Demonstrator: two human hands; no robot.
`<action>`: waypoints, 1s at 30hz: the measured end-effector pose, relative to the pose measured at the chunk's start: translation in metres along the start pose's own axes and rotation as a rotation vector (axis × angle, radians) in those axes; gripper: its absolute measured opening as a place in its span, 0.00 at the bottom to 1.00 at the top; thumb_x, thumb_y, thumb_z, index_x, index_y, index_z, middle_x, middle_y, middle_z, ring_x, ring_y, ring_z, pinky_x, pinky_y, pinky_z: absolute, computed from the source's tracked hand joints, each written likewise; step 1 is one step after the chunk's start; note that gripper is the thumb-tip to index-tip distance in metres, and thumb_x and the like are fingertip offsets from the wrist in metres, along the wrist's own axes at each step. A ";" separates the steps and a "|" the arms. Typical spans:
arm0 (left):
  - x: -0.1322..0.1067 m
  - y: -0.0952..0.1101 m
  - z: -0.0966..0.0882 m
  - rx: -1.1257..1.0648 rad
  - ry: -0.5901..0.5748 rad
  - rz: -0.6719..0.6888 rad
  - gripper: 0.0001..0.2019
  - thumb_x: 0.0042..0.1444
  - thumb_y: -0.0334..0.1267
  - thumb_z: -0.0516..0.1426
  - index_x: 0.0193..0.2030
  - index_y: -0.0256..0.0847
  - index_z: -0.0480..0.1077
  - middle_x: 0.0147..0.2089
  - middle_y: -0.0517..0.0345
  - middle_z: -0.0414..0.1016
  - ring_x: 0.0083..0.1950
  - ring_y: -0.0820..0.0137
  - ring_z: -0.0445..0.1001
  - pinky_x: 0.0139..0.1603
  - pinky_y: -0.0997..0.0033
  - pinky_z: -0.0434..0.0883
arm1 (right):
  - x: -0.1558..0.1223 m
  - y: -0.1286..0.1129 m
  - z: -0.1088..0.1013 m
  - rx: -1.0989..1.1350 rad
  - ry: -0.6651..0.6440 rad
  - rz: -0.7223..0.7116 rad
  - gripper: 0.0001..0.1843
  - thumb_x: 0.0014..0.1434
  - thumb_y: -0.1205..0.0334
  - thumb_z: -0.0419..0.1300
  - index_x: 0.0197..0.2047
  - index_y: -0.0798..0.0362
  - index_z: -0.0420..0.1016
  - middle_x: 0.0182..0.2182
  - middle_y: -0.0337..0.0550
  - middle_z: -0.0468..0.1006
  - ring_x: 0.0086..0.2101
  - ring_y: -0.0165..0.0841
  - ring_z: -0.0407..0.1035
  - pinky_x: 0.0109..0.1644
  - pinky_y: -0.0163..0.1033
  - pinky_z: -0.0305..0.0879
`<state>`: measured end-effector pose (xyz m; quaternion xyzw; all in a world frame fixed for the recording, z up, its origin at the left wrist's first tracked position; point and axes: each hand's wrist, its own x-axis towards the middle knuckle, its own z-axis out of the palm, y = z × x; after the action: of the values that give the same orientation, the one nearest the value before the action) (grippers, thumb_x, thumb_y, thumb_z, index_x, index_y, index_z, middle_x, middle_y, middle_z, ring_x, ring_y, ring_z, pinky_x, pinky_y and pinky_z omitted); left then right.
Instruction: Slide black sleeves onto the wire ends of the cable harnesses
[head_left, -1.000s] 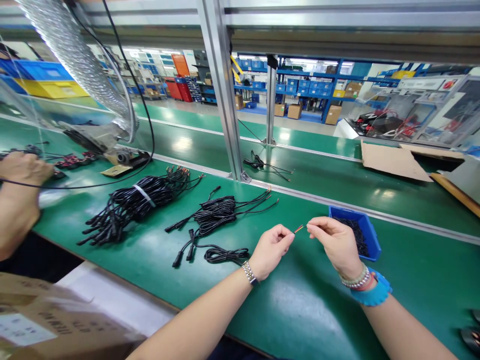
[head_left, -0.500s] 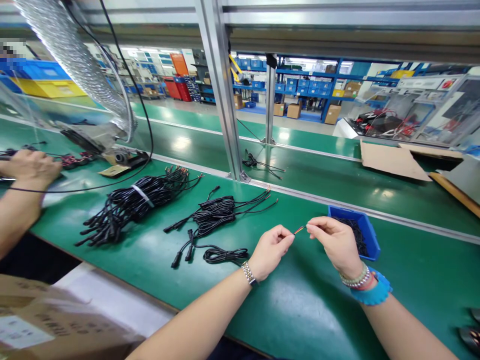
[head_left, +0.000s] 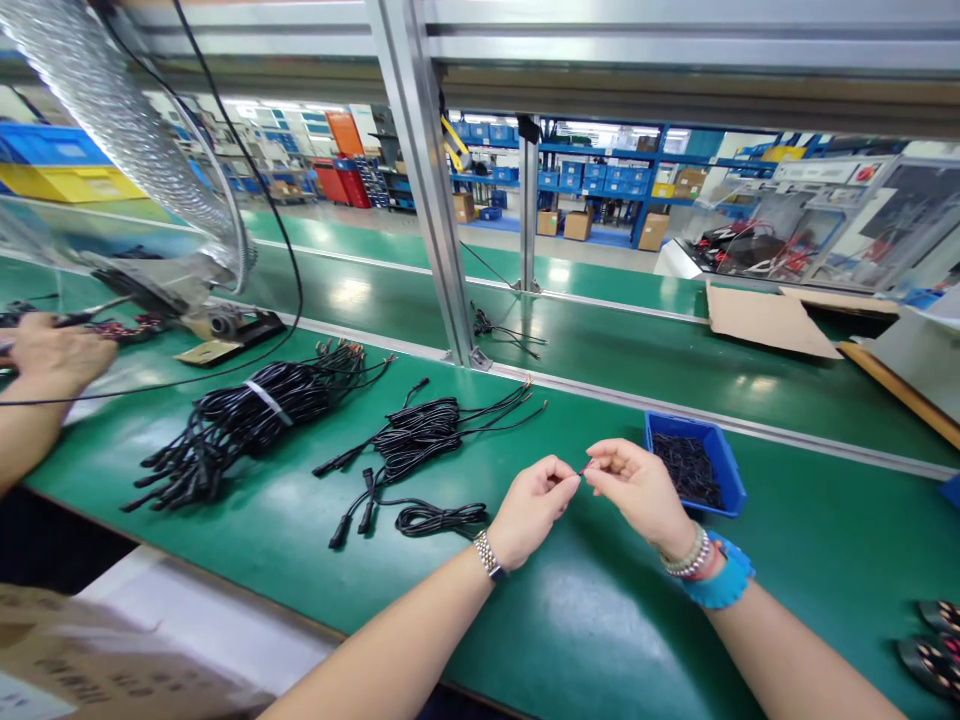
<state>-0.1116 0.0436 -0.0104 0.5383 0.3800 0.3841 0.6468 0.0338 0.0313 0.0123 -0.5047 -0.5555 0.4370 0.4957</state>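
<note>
Left hand (head_left: 531,512) and right hand (head_left: 640,487) meet low over a green laminate workbench (head_left: 600,640), both curled closed, thumbs and forefingers pinched on a short red-tipped wire (head_left: 585,467). Most of that wire is hidden by the fingers; only a thin red stretch shows in the narrow gap between the two sets of fingertips, so the exact grip is hard to read. Its long axis runs roughly left to right across the view, rising slightly toward the right hand, and neither hand is clearly nearer, since each closes on it from an opposite side.

A silver link watch (head_left: 488,555) circles the left wrist; beaded bracelets (head_left: 688,553) and a blue wristband (head_left: 718,582) circle the right. Beyond the right hand sits a blue plastic bin (head_left: 724,462) heaped with short black wires (head_left: 688,470). Left of the left hand lie a small coil of black cable (head_left: 442,518), a loose bundle of black cables (head_left: 417,437), and a larger black cable bundle (head_left: 255,405) bound by a white strap (head_left: 266,400). Farther left, a co-worker's hand (head_left: 61,358) hovers over dark wiring.
</note>
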 end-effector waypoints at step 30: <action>0.003 0.001 -0.007 0.028 0.142 0.131 0.08 0.46 0.38 0.59 0.26 0.37 0.64 0.27 0.61 0.63 0.28 0.76 0.59 0.30 0.76 0.59 | 0.014 -0.001 -0.042 -0.047 0.058 0.022 0.12 0.47 0.58 0.62 0.33 0.57 0.72 0.26 0.42 0.75 0.26 0.30 0.70 0.34 0.38 0.67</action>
<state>-0.1167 0.0496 -0.0105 0.5423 0.3942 0.4574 0.5842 0.0753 0.0445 0.0199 -0.5347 -0.5454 0.4143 0.4950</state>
